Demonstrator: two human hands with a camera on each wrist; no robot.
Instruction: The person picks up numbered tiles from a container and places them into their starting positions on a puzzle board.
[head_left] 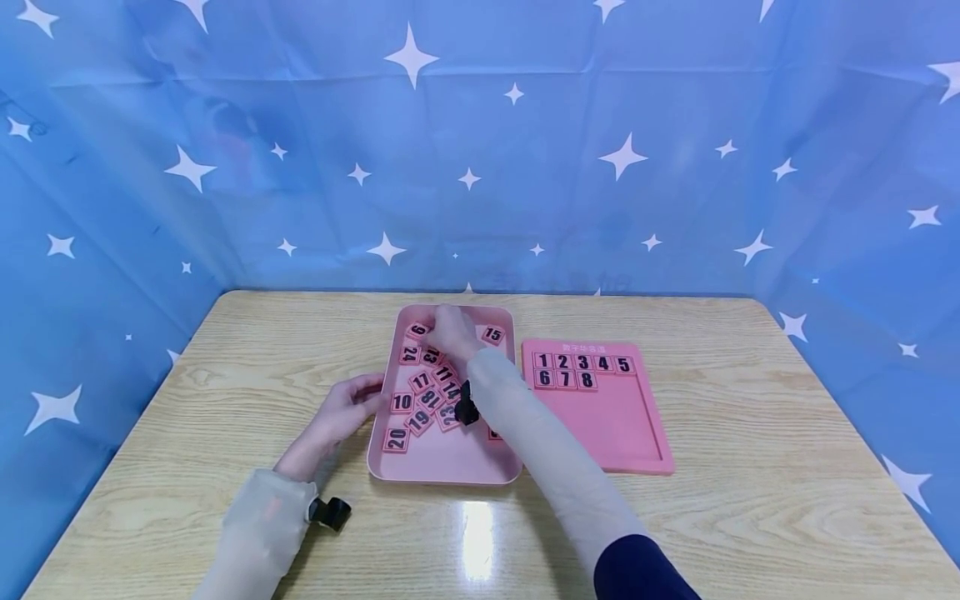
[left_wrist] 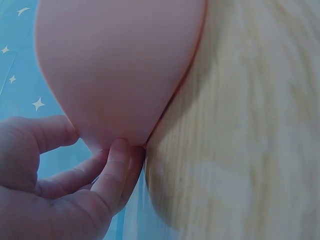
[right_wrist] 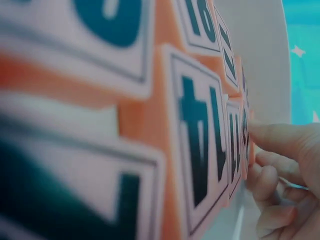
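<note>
A navy sleeve (head_left: 643, 570) leads to the right hand (head_left: 452, 331), pinch unclear, in a pink tray (head_left: 450, 469) whose crowded number tiles (head_left: 422, 382) could foul its grip, the left hand's (head_left: 341, 408) loosely bent fingers touching its side.

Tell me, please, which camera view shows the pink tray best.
The head view: it shows the pink tray from above, with number tiles inside, although the right arm covers part. The left wrist view shows only its outside, touched by the left hand. The right wrist view shows only a blurred piece of its wall behind tiles.
</note>
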